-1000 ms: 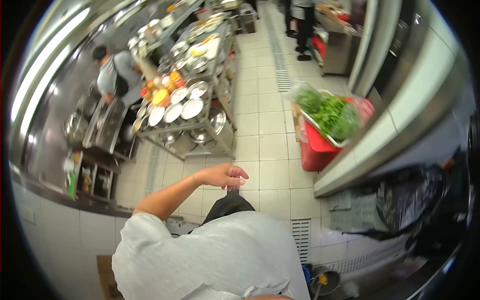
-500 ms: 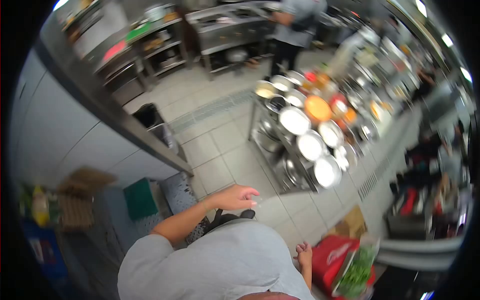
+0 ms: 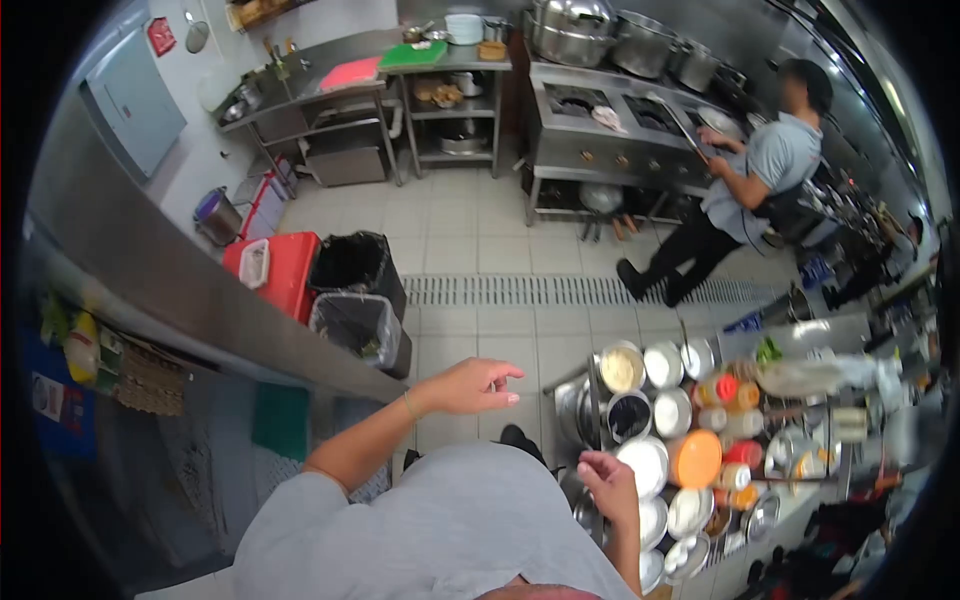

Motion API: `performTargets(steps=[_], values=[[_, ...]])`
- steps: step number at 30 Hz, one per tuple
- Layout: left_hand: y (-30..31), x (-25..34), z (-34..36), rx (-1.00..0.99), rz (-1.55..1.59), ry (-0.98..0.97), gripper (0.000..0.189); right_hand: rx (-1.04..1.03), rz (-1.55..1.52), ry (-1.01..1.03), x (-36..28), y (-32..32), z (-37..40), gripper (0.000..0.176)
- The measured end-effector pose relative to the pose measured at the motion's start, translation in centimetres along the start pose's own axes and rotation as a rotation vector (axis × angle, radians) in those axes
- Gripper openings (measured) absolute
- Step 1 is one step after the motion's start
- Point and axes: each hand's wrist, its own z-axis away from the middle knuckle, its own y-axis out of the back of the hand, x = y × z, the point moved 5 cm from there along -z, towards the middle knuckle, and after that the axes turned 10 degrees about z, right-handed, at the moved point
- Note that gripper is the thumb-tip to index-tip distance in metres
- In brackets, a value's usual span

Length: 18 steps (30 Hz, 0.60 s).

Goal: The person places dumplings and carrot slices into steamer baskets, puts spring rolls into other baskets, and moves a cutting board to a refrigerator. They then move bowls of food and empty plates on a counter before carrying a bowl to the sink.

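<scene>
My left hand (image 3: 468, 387) is held out in front of my body over the tiled floor, thumb and index finger apart. Nothing is in it. To the right, my right hand (image 3: 610, 484) hangs loosely bent and empty, beside the near side of a metal table crowded with containers. Closest to it in view are a white-topped round container (image 3: 645, 466) and a pot of dark contents (image 3: 629, 416). An orange lid (image 3: 697, 459) lies just beyond them. Both hands appear apart from these things.
Two lined bins (image 3: 357, 325) and a red container (image 3: 272, 275) stand ahead left, past a metal-edged wall (image 3: 200, 260). A floor drain (image 3: 500, 291) crosses ahead. Another person (image 3: 765, 180) stands at the stove (image 3: 610, 130). Green and pink boards (image 3: 413, 54) lie on the back counters.
My view has turned left, bringing the bins, stove and back counters into full sight. The container table now lies lower right. My right hand has risen; my left keeps its pose.
</scene>
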Motion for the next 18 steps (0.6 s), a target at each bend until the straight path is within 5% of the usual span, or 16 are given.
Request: performTargets(steps=[4,11,18], values=[[10.6,-1.4,-3.0,0.243,0.072,0.058,0.052,-0.167,0.120,0.327,-12.7,-1.7,-17.0,0.037],[29.5,-13.6,-6.1,0.625,0.413,0.162,0.046,-0.380,0.424,0.544,-29.0,-11.6,-41.4,0.045],[51.6,-16.3,-12.8,0.738,0.349,0.144,0.043,-0.404,0.385,0.374,-38.0,-17.6,-58.7,0.045]])
